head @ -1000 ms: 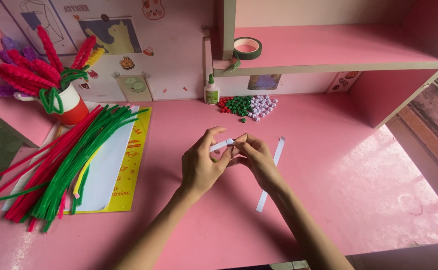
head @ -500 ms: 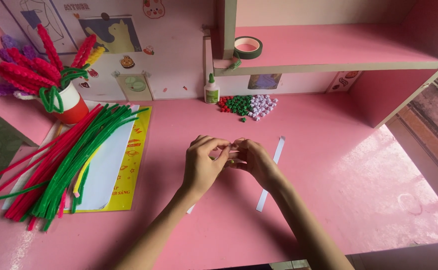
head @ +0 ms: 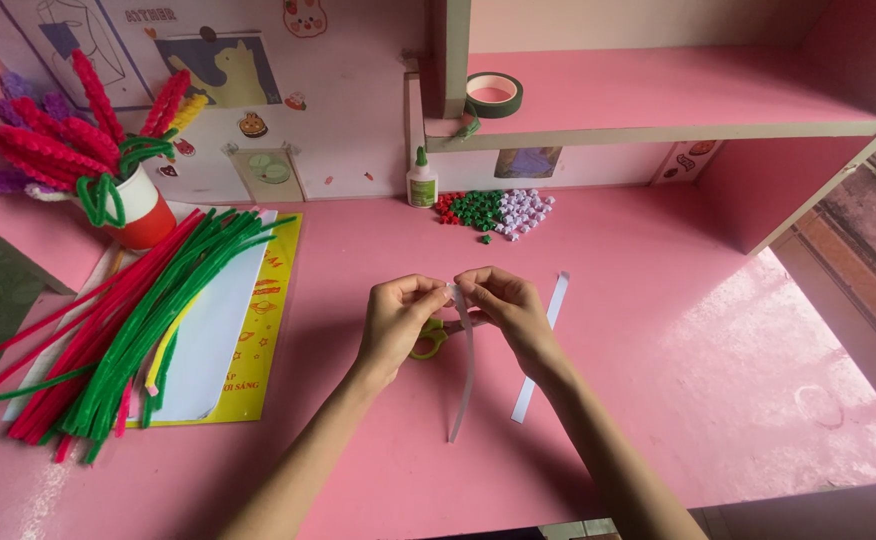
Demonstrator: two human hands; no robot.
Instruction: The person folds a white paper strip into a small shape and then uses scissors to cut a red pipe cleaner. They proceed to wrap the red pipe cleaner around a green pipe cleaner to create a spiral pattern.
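Over the middle of the pink desk [head: 658,330], my left hand [head: 394,322] and right hand [head: 510,308] each close their grip on the top of a thin white paper strip [head: 463,370] hanging down over yellow-handled scissors [head: 428,340], a second white strip [head: 541,345] lying just right.

A glossy pink desk [head: 658,330] fills the frame, with a raised pink shelf [head: 678,95] at upper right bearing a roll of green tape [head: 494,94]. On the desk lie a white paper strip [head: 541,345] at centre, small folded paper stars in red, green and lilac [head: 495,211] with a white glue bottle [head: 420,182] at upper centre, and green and red pipe cleaners [head: 128,320] on a yellow-edged sheet [head: 258,340] at left.
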